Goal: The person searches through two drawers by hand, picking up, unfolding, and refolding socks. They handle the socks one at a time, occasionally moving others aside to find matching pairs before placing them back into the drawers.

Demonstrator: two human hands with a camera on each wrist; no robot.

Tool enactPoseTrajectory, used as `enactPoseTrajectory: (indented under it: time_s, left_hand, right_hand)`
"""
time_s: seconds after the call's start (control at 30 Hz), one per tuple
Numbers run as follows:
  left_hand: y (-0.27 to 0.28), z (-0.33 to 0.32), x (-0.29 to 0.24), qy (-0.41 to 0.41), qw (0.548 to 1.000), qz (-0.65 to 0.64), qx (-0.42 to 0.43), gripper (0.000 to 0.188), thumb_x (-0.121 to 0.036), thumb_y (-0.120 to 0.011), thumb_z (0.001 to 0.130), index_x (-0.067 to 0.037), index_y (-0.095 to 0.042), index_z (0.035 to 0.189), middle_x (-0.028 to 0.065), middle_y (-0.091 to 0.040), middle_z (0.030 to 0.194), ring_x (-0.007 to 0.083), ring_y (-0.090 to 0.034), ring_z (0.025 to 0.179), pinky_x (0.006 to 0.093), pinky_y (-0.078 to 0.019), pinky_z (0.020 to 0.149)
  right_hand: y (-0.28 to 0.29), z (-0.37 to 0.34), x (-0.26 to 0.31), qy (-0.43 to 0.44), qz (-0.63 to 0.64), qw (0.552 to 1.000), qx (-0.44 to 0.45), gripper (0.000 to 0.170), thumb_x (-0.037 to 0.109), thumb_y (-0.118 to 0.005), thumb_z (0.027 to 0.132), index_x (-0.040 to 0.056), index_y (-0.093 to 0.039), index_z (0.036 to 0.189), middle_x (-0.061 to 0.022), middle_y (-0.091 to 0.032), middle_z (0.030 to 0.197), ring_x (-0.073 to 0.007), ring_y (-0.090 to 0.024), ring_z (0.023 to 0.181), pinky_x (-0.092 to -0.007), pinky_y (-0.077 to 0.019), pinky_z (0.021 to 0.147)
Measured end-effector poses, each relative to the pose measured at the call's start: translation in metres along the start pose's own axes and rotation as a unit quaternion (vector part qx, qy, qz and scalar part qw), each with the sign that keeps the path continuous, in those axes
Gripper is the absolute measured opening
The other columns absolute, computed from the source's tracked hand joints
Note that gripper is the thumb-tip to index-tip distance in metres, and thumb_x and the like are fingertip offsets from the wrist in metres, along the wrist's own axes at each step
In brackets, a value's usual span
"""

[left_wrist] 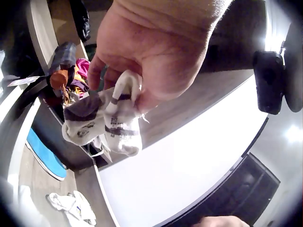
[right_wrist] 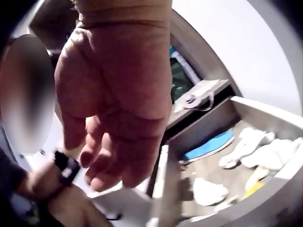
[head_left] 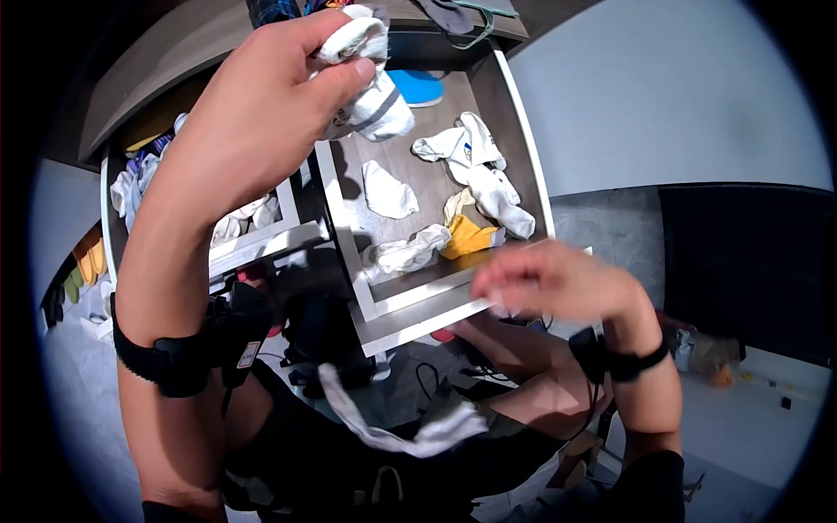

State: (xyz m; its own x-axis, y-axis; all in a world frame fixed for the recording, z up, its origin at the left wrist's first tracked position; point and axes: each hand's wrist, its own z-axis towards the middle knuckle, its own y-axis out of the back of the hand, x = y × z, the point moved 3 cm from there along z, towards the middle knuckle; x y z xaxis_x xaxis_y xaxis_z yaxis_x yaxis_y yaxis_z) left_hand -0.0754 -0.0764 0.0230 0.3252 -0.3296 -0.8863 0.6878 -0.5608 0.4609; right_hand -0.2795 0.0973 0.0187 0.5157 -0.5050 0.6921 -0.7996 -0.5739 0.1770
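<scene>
My left hand (head_left: 270, 100) is raised over the drawers and pinches a white sock with grey stripes (head_left: 381, 106) between thumb and fingers. In the left wrist view the striped sock (left_wrist: 124, 127) hangs folded from the fingertips, with dark lettering on it. Blurred, my right hand (head_left: 558, 281) hovers by the front edge of the right drawer (head_left: 418, 307). The right wrist view shows its palm (right_wrist: 123, 85) bare, fingers loosely bent around nothing. Over the lap, a long white sock (head_left: 410, 440) shows blurred.
Inside the right drawer lie several white socks (head_left: 391, 190), a yellow sock (head_left: 471, 237) and a blue flat item (head_left: 417, 87). Beside it, the left drawer (head_left: 261, 248) holds more clothing. A grey strapped item (right_wrist: 195, 100) sits on the ledge behind.
</scene>
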Motion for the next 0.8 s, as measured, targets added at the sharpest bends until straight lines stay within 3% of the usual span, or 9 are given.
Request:
enactPoseTrajectory:
  time_s: [0.07, 0.13, 0.23, 0.33, 0.37, 0.47, 0.5, 0.63, 0.8]
  left_hand:
    - [-0.002, 0.001, 0.003, -0.009, 0.998, -0.055, -0.006, 0.024, -0.018, -0.057, 0.094, -0.002, -0.057, 0.111, -0.0008, -0.059, 0.087, 0.0055, -0.051, 0.081, 0.024, -0.0432, 0.076]
    - [-0.002, 0.0, 0.005, -0.014, 0.998, -0.063, -0.011, 0.025, -0.018, -0.057, 0.094, -0.002, -0.057, 0.112, 0.0, -0.06, 0.088, 0.0058, -0.052, 0.083, 0.0246, -0.0441, 0.077]
    - [0.002, 0.001, 0.006, -0.006, 0.999, -0.029, -0.017, 0.025, -0.017, -0.056, 0.094, -0.001, -0.057, 0.113, 0.001, -0.061, 0.09, 0.0062, -0.053, 0.085, 0.0245, -0.0447, 0.079]
    - [0.006, 0.004, 0.014, -0.041, 0.998, -0.045, -0.026, 0.025, -0.017, -0.055, 0.094, -0.002, -0.057, 0.114, 0.001, -0.061, 0.09, 0.0065, -0.053, 0.084, 0.0244, -0.0446, 0.079]
    - [0.006, 0.004, 0.016, -0.039, 0.997, -0.056, -0.029, 0.024, -0.017, -0.055, 0.094, -0.002, -0.057, 0.113, 0.0008, -0.06, 0.089, 0.0065, -0.053, 0.084, 0.0245, -0.0445, 0.078]
    - [0.008, 0.004, 0.011, -0.032, 0.997, -0.06, -0.03, 0.022, -0.017, -0.055, 0.094, -0.001, -0.057, 0.11, 0.0, -0.059, 0.088, 0.0063, -0.051, 0.081, 0.0245, -0.0438, 0.076]
    - [0.009, 0.003, 0.008, -0.026, 0.998, -0.044, -0.026, 0.022, -0.018, -0.056, 0.094, -0.002, -0.057, 0.109, -0.0003, -0.058, 0.087, 0.0061, -0.05, 0.08, 0.0243, -0.0434, 0.075]
    - [0.012, -0.001, -0.002, -0.006, 0.999, 0.005, -0.035, 0.018, -0.015, -0.055, 0.093, -0.001, -0.055, 0.104, -0.0008, -0.054, 0.083, 0.0072, -0.044, 0.077, 0.0231, -0.0403, 0.074]
    - [0.008, -0.004, -0.005, 0.014, 0.999, -0.022, -0.018, 0.02, -0.014, -0.055, 0.093, 0.002, -0.055, 0.105, 0.0011, -0.055, 0.086, 0.0079, -0.046, 0.08, 0.0245, -0.0417, 0.076]
  right_hand:
    - [0.023, 0.036, -0.026, -0.026, -0.137, 0.986, -0.094, 0.022, 0.026, -0.061, 0.089, 0.0087, -0.067, 0.101, -0.0094, -0.066, 0.096, -0.0219, -0.063, 0.088, -0.0315, -0.0492, 0.08]
    - [0.024, 0.073, -0.059, 0.008, -0.328, 0.941, -0.085, 0.022, 0.017, -0.055, 0.09, 0.0072, -0.064, 0.107, -0.01, -0.064, 0.105, -0.024, -0.058, 0.104, -0.0331, -0.0453, 0.091]
    - [-0.005, 0.113, -0.081, 0.021, -0.459, 0.882, 0.103, 0.027, 0.022, -0.052, 0.089, 0.0071, -0.063, 0.109, -0.0126, -0.06, 0.115, -0.0286, -0.048, 0.119, -0.037, -0.0385, 0.101]
    - [-0.007, 0.132, -0.102, -0.106, -0.533, 0.833, 0.104, 0.032, 0.025, -0.048, 0.09, 0.0066, -0.063, 0.112, -0.0125, -0.058, 0.121, -0.0276, -0.042, 0.127, -0.0382, -0.0345, 0.105]
    - [0.003, 0.133, -0.101, -0.051, -0.524, 0.844, 0.108, 0.031, 0.023, -0.054, 0.089, 0.005, -0.061, 0.113, -0.0123, -0.062, 0.113, -0.0257, -0.051, 0.118, -0.0359, -0.0397, 0.099]
    - [0.03, 0.095, -0.056, -0.085, -0.228, 0.97, -0.019, 0.024, 0.015, -0.062, 0.086, 0.0029, -0.06, 0.107, -0.0091, -0.065, 0.097, -0.0199, -0.06, 0.099, -0.0314, -0.0459, 0.086]
    - [0.034, 0.092, -0.051, -0.028, -0.089, 0.994, -0.064, 0.02, 0.007, -0.067, 0.083, 0.003, -0.058, 0.101, -0.0025, -0.06, 0.086, -0.0112, -0.059, 0.081, -0.0247, -0.0465, 0.073]
    - [0.056, 0.046, -0.045, 0.038, 0.256, 0.953, -0.16, 0.026, -0.006, -0.056, 0.079, 0.0084, -0.056, 0.101, 0.0003, -0.06, 0.087, -0.0063, -0.055, 0.074, -0.0183, -0.0434, 0.062]
    - [0.056, 0.023, -0.052, 0.134, 0.411, 0.873, -0.228, 0.028, -0.008, -0.051, 0.081, 0.0081, -0.057, 0.103, -0.0005, -0.061, 0.097, -0.0051, -0.057, 0.078, -0.0164, -0.0442, 0.058]
